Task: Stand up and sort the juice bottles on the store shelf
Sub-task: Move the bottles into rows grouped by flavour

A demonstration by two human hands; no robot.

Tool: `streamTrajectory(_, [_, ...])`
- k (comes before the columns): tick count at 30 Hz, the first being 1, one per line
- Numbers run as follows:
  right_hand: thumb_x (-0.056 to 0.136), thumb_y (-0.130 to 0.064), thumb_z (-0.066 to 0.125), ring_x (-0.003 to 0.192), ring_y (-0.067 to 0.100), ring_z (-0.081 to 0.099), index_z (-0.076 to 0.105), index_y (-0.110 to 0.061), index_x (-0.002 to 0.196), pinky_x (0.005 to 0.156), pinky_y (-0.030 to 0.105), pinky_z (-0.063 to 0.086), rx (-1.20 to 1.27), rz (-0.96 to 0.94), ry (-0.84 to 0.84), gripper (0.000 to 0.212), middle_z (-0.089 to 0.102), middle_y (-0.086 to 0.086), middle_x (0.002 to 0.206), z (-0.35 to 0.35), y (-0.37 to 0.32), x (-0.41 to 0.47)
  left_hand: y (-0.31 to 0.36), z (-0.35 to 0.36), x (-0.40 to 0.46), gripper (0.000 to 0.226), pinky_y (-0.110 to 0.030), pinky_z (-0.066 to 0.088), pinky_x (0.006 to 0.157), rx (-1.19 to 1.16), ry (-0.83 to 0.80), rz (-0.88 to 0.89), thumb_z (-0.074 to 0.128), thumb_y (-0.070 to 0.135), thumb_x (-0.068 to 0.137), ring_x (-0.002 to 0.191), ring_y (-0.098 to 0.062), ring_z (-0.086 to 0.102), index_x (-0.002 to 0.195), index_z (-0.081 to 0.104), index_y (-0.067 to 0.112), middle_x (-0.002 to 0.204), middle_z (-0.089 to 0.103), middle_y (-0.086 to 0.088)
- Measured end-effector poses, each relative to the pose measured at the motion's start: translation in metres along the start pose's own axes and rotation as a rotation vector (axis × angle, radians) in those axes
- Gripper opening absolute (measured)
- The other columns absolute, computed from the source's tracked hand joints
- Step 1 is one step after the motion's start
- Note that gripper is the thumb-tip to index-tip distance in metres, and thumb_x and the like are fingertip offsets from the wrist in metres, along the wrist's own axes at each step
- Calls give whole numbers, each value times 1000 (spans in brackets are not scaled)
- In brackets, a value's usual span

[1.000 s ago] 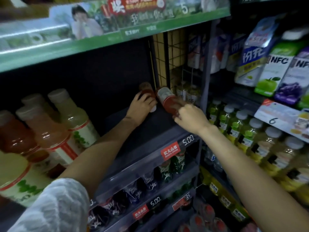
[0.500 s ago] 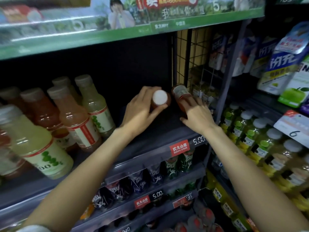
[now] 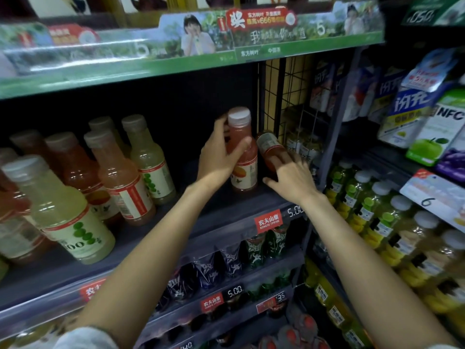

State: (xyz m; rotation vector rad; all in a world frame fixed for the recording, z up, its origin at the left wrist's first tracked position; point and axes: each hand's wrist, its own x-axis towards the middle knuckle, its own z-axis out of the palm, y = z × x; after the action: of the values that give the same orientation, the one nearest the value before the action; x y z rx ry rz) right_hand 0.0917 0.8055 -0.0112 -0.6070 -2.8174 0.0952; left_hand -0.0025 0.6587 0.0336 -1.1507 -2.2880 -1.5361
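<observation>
Gripping the red juice bottle (image 3: 242, 157) at its shoulder, my left hand (image 3: 221, 157) had fingers and thumb curled round it; the bottle stood upright on the dark shelf (image 3: 191, 222), long axis vertical, white cap up. Just to its right a second red bottle (image 3: 270, 149) lay tilted, its cap end pointing up and back toward the wire grid (image 3: 281, 91). My right hand (image 3: 292, 180) rested over its lower part, fingers loosely spread across the body, thumb out to the left. Upright pale green and red bottles (image 3: 118, 172) stood well apart to the left.
</observation>
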Motion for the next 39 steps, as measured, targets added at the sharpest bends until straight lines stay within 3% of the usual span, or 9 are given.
streamTrajectory(4, [91,-44,54,135,41,27,32,-21,143,108,49,27,9,7,-23,61,37,17,146,3,-2,-2,-16,16,-3,96,-44,39,107,62,-55,-24,80,28,73,129,-13,41,149,22,22,143,42,0])
streamTrajectory(7, [91,-43,53,135,41,27,30,-22,145,109,49,27,30,16,-27,62,37,18,146,2,-5,-4,-20,18,-12,105,-38,40,104,-11,-115,-62,78,21,78,128,-8,39,152,4,34,149,30,5])
streamTrajectory(12, [88,-30,59,130,33,37,39,-17,140,105,41,32,237,-95,206,56,46,12,139,-1,-20,-11,-23,14,-19,105,-45,37,109,-8,-112,-42,75,20,81,135,-14,36,151,-1,40,152,26,4])
streamTrajectory(17, [83,-14,68,117,15,54,33,-18,141,97,27,43,839,-147,118,69,55,2,130,11,-46,-22,-26,-4,-49,105,-32,42,101,29,44,33,77,20,76,129,-6,40,153,7,33,149,34,2])
streamTrajectory(23, [79,-18,75,117,11,54,24,-27,146,96,26,46,1058,-284,-78,85,53,-4,131,17,-98,-19,-35,-49,-81,104,3,32,87,160,270,36,79,19,75,125,-8,44,150,7,31,152,33,-4])
streamTrajectory(26, [76,-12,77,109,12,58,25,-21,146,90,21,47,1094,-309,-96,88,56,-1,125,23,-126,-17,-39,-72,-91,108,-19,48,88,295,278,15,80,24,74,119,-19,54,152,4,30,149,35,-5])
streamTrajectory(29, [76,-10,77,109,8,55,25,-18,145,89,15,44,1129,-362,-160,87,52,-6,122,32,-147,-17,-44,-91,-104,110,-37,46,93,503,264,-13,80,26,73,129,-29,42,152,5,19,146,36,-13])
streamTrajectory(33, [75,-9,77,114,13,54,28,-20,144,93,23,46,1123,-404,-206,85,53,-6,119,39,-161,-15,-49,-105,-113,109,-47,47,90,754,304,42,81,32,68,121,-32,28,149,16,-1,140,37,-25])
streamTrajectory(39, [77,-23,76,123,17,50,33,-22,144,99,31,43,998,-428,-99,80,51,3,136,41,-167,-11,-60,-112,-109,100,-46,44,96,764,320,89,80,30,71,118,-31,31,147,22,-1,138,42,-24])
